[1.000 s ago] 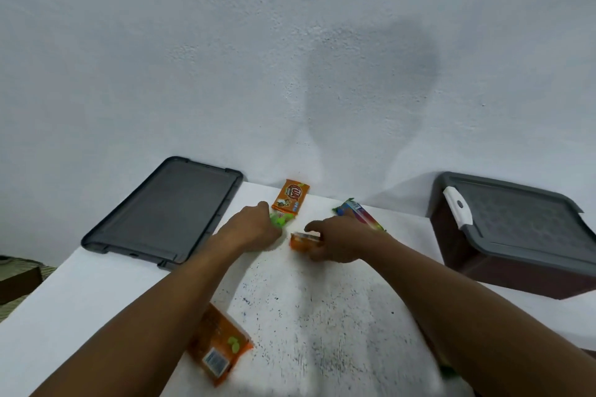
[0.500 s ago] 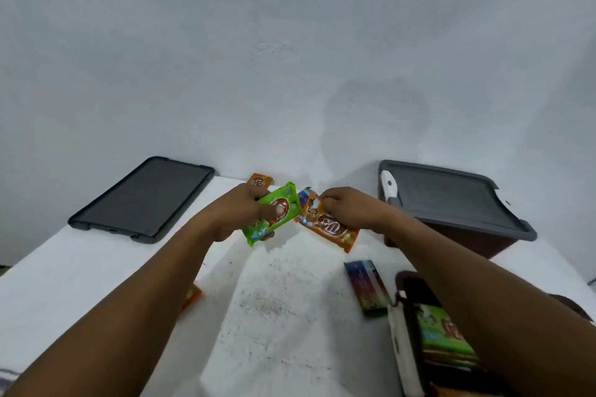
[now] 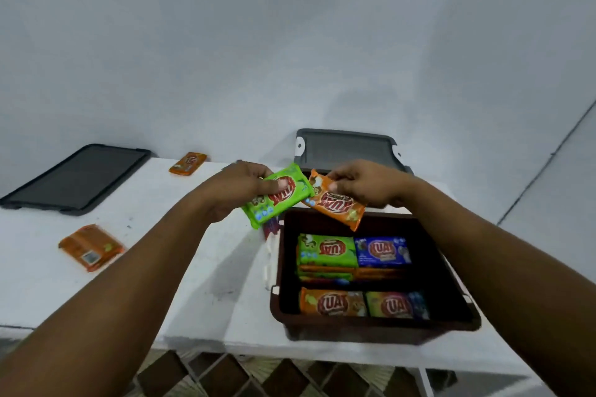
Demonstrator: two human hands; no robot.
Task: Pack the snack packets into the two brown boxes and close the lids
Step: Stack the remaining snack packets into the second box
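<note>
My left hand (image 3: 240, 188) grips a green snack packet (image 3: 280, 198) and my right hand (image 3: 364, 184) pinches an orange snack packet (image 3: 337, 203), both held just above the far edge of an open brown box (image 3: 283, 267). Several green, blue and orange packets lie inside that box. Behind it stands a second brown box with its grey lid (image 3: 345, 148) on. Two orange packets lie loose on the white table, one at the far side (image 3: 188, 163) and one at the left (image 3: 90, 246).
A loose grey lid (image 3: 77, 179) lies flat at the table's far left. A multicoloured packet (image 3: 271, 227) peeks out beside the open box under the green one. The table's front edge (image 3: 225, 345) is near me, with patterned floor below. A white wall rises behind.
Both hands lifted a packet each off the table and carried them right, over the open box. My view has turned down and to the right, bringing the open box into sight.
</note>
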